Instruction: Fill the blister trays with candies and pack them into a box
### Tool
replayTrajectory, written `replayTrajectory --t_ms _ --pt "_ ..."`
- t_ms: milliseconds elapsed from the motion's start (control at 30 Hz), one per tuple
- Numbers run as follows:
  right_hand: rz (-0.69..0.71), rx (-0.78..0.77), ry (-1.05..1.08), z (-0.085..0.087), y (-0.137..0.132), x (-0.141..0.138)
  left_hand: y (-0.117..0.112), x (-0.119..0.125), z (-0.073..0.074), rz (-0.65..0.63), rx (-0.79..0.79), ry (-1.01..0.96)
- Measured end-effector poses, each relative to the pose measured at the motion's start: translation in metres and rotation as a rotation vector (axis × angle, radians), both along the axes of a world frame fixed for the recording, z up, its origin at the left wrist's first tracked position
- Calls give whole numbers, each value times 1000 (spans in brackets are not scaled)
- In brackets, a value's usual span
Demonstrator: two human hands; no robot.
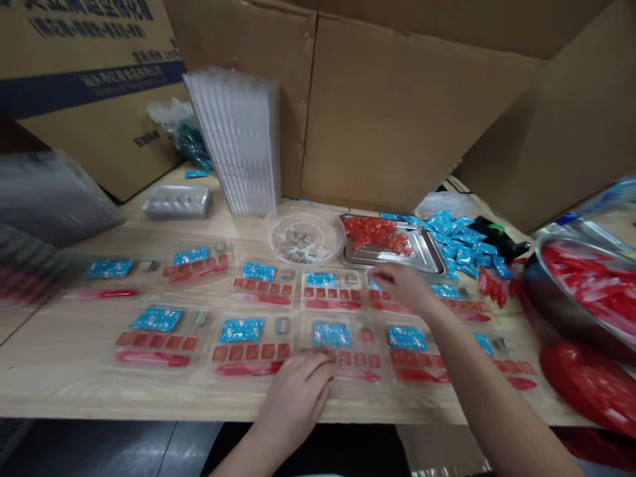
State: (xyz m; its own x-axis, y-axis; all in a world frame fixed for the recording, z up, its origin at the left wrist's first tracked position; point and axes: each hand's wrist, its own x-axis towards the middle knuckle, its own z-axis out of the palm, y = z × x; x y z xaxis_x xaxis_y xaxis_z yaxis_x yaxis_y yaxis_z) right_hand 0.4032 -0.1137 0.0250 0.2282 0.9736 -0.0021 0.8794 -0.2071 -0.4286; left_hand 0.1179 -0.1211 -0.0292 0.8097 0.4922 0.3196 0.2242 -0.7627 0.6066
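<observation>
My left hand (303,384) rests over a clear plastic tray (355,391) in the front row, its fingers curled down at the row of red square pieces (360,360); what they hold, if anything, is hidden. That tray also has a blue packet (332,334), a lone red square (366,335) at upper right and a pink-red plastic utensil (358,375). My right hand (402,285) reaches over a back-row tray (370,291), fingers bent together near its blue packet (375,285). Whether anything is between those fingers cannot be made out.
Similar filled trays (159,338) lie in two rows. Behind them stand a round clear bowl (268,232) of small packets, a metal tray (422,248) with red pieces and blue packets (462,238). A metal basin (541,285) of red utensils is right; stacked trays (238,139) stand before cardboard.
</observation>
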Motion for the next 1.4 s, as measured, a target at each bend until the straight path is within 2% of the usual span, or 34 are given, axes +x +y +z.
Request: replayTrajectory --t_ms 100,167,267,333,433,500,567,600,700,767,867,933,1067,1133,1267,1400 --pt "-127 65 -42 -12 62 22 0 1 2 2 1 -9" --pt "-179 71 -29 -20 91 27 -1 1 3 10 -4 -20" --pt "-231 77 34 -24 101 26 -1 0 2 11 -13 -43" --pt "-243 88 109 -19 84 23 0 -2 2 -1 -51 -28" --pt "-227 88 311 -9 37 5 4 -2 11 -5 -200 -47" --pt "-250 107 672 -3 3 -19 9 2 22 53 -371 -135" --pt "-299 143 1049 0 -24 -49 14 13 35 143 -631 -247" --pt "-310 162 1168 1 -34 -63 17 20 41 178 -794 -300" --pt "-280 240 1179 3 -52 -96 20 40 51 199 -1200 -451" --pt "-234 278 1092 5 -58 -106 18 45 51 205 -1325 -512" --pt "-169 285 1015 9 -67 -110 11 43 49 196 -1392 -543" --pt "-157 275 1059 10 -72 -110 7 38 49 156 -1359 -541" --pt "-144 102 1287 8 -79 -108 5 30 49 100 -1228 -482" --pt "-149 39 1299 7 -81 -107 4 28 47 95 -1212 -424" --pt "-133 -34 1268 9 -83 -104 3 24 42 61 -1275 -368" --pt "-56 -106 1385 8 -89 -104 3 20 44 -10 -1376 -331"
